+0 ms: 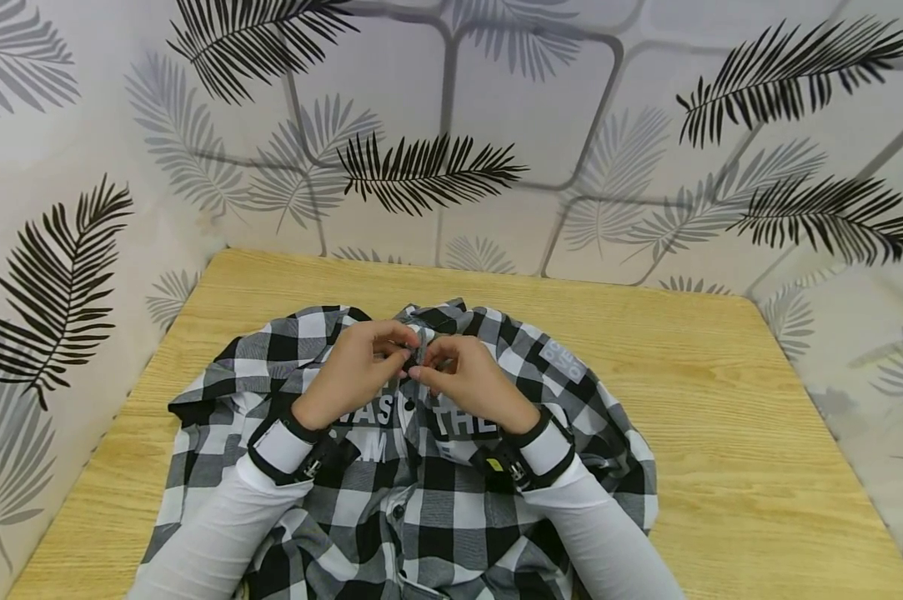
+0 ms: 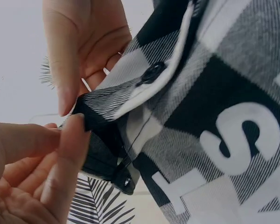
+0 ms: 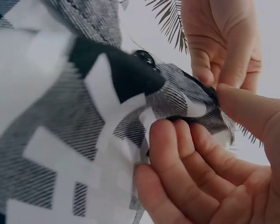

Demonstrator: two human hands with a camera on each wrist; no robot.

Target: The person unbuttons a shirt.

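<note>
A black, white and grey checked button-up shirt lies front up with its collar toward the far side. Just below the collar, my left hand and right hand meet at the front placket. The left wrist view has my left thumb and fingers pinching a dark fold of the placket. In the right wrist view, my right thumb presses the cloth edge against the curled fingers. A black button shows on the placket near the fingertips. Lower buttons run down the front.
The shirt rests on a light wooden table, its sleeves spread to the sides. White printed letters cross the chest. Behind and beside the table hangs a pale cloth with black and grey leaf prints.
</note>
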